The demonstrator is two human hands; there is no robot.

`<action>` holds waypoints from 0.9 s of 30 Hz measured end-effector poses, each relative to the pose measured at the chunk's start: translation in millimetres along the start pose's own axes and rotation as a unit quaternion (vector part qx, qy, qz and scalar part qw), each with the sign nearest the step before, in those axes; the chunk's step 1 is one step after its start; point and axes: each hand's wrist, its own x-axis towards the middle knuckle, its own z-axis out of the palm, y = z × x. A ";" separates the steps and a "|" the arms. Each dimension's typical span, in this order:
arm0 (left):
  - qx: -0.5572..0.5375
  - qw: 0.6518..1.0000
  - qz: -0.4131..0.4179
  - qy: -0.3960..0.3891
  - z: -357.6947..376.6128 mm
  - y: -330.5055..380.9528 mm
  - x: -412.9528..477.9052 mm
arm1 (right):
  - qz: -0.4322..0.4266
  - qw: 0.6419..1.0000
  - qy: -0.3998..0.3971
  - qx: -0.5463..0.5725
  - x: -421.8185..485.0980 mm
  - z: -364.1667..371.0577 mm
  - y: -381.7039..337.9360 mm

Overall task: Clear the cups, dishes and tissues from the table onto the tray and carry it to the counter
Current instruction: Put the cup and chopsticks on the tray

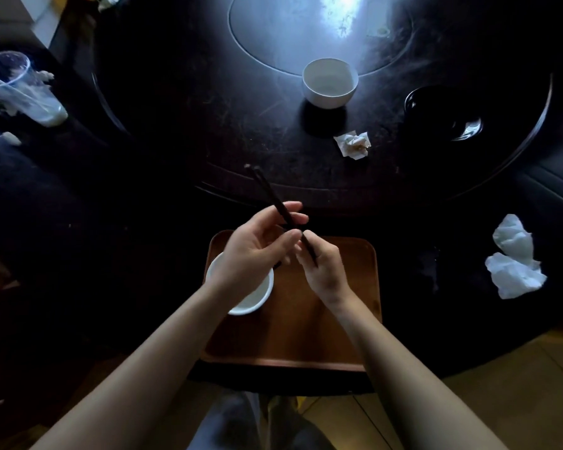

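Observation:
Both of my hands hold a pair of dark chopsticks (pixel 267 186) above the brown wooden tray (pixel 325 319). My left hand (pixel 257 245) pinches them near the middle; my right hand (pixel 322 267) grips their near end. A white bowl (pixel 257 300) sits on the tray's left side, partly hidden under my left hand. On the dark round table stand another white bowl (pixel 330 82) and a black bowl (pixel 442 112). A crumpled tissue (pixel 353 144) lies between them. Larger crumpled tissues (pixel 514 258) lie at the right.
A clear plastic cup (pixel 17 89) with milky residue and bits of tissue lies tilted at the far left. A lazy-Susan disc (pixel 322 30) fills the table's centre, with glare on it. The tray sits at the table's near edge, above my legs and the tiled floor (pixel 514 378).

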 end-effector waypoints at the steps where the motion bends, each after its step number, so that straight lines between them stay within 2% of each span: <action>1: -0.015 1.000 0.014 0.000 7.5 0.5 1.0 | 0.010 1.000 0.000 0.017 -1.1 0.5 -0.6; 6: -0.001 0.999 0.038 0.024 26.1 -13.0 4.9 | 0.057 0.996 -0.020 0.059 -8.2 -3.3 1.2; 10: 0.037 0.997 0.036 0.060 25.2 -25.6 9.0 | 0.101 0.994 -0.047 0.014 -13.7 -11.2 15.2; 12: -0.017 0.994 -0.008 0.106 18.7 -27.4 14.3 | 0.099 0.994 -0.055 -0.009 -14.6 -20.9 16.5; 14: -0.100 0.981 -0.088 0.138 9.4 -28.8 21.4 | 0.071 0.994 -0.073 -0.028 -16.2 -33.8 15.0; 16: -0.169 0.961 -0.169 0.136 2.4 -30.8 26.2 | 0.045 0.992 -0.100 -0.059 -17.4 -45.4 15.1; 17: -0.169 0.956 -0.202 0.129 0.3 -31.7 26.9 | 0.048 0.991 -0.107 -0.069 -17.1 -50.3 15.1; 19: -0.069 0.964 -0.226 0.123 -5.7 -35.3 24.6 | 0.048 0.989 -0.097 -0.098 -13.1 -58.2 16.9; 21: 0.135 0.965 -0.180 0.136 -17.7 -41.2 17.0 | 0.028 0.984 -0.080 -0.159 -6.8 -66.2 23.3; 23: 0.317 0.930 -0.108 0.148 -35.8 -44.2 5.8 | 0.023 0.971 -0.092 -0.218 -0.2 -72.8 29.6; 24: 0.375 0.911 -0.087 0.149 -44.9 -46.2 -0.2 | 0.019 0.965 -0.107 -0.240 1.4 -74.4 32.4; 27: 0.460 0.869 -0.126 0.129 -66.9 -53.6 -18.5 | 0.012 0.950 -0.138 -0.281 0.2 -70.6 37.0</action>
